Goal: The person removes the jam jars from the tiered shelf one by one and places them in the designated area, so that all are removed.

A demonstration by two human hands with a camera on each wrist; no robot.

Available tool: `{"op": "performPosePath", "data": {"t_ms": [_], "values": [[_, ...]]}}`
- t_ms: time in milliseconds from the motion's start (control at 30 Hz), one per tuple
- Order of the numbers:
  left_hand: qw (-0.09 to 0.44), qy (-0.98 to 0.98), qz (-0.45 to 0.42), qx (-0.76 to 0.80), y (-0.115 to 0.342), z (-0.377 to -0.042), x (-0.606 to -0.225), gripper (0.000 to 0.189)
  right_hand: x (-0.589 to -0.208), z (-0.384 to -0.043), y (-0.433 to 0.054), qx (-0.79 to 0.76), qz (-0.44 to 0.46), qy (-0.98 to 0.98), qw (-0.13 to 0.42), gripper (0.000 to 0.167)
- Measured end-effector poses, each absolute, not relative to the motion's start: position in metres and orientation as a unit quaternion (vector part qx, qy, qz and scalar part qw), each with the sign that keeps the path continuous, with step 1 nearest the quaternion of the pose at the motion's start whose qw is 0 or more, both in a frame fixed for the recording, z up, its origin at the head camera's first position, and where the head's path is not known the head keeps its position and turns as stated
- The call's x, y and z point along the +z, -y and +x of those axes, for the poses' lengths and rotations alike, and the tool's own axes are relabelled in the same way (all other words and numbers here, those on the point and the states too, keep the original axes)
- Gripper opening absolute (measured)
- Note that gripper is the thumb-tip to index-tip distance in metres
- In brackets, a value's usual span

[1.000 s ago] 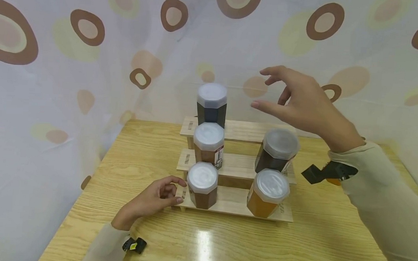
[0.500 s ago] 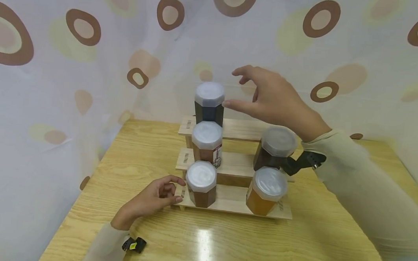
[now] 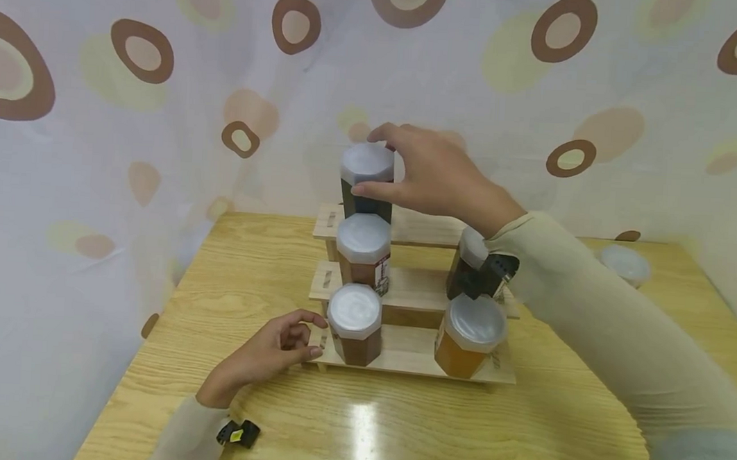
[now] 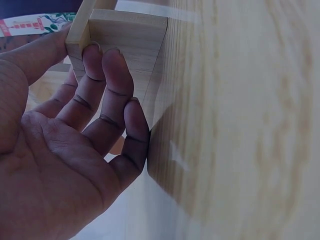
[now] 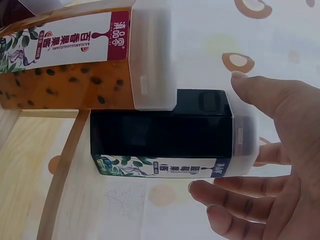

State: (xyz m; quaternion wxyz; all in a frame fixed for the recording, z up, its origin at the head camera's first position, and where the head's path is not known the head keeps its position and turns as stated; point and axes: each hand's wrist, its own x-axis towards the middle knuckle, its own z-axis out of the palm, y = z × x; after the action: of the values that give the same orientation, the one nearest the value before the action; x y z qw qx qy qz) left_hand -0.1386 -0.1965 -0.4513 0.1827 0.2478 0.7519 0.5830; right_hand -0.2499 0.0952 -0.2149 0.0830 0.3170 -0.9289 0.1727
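A three-step wooden rack (image 3: 409, 347) bears several octagonal jars with translucent lids. My right hand (image 3: 437, 171) is around the lid of the dark jar (image 3: 367, 162) at the top shelf's left end. In the right wrist view, the thumb stands clear of this dark jar's lid (image 5: 244, 137), the fingers spread on its far side. At the bottom shelf's left end, my left hand (image 3: 268, 350) lies with loosely bent fingers. The left wrist view shows its fingertips at the wooden end piece (image 4: 130, 32); whether they press it I cannot tell.
Brownish jars stand on the middle (image 3: 355, 272) and bottom (image 3: 356, 349) shelves at left. At right are a dark jar (image 3: 460, 280), partly behind my wrist camera, and an orange jar (image 3: 458, 356). Another lidded jar (image 3: 624, 263) is on the table, partly behind my sleeve. A patterned cloth (image 3: 478, 55) hangs behind.
My right hand has moved left from above the rack's right side to the top dark jar's lid. A jar at the far right has come into view. My left hand stays in place.
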Motion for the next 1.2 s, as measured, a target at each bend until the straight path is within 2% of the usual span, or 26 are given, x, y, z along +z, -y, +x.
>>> {"op": "performPosePath", "data": {"t_ms": [133,533,1200], "values": [[0.184,-0.750,0.250,0.585,0.197,-0.138,-0.452,0.039,-0.217,-0.253,-0.090,0.189,0.319,0.927,0.059,0.079],[0.182,-0.750,0.254,0.583,0.197,-0.140,-0.453,0.038,-0.220,-0.255,-0.078,0.214,0.296,0.930,0.038,0.078],[0.187,-0.746,0.248,0.589,0.195,-0.139,-0.452,0.038,-0.212,-0.255,-0.086,0.206,0.317,0.920,0.099,0.068]]}}
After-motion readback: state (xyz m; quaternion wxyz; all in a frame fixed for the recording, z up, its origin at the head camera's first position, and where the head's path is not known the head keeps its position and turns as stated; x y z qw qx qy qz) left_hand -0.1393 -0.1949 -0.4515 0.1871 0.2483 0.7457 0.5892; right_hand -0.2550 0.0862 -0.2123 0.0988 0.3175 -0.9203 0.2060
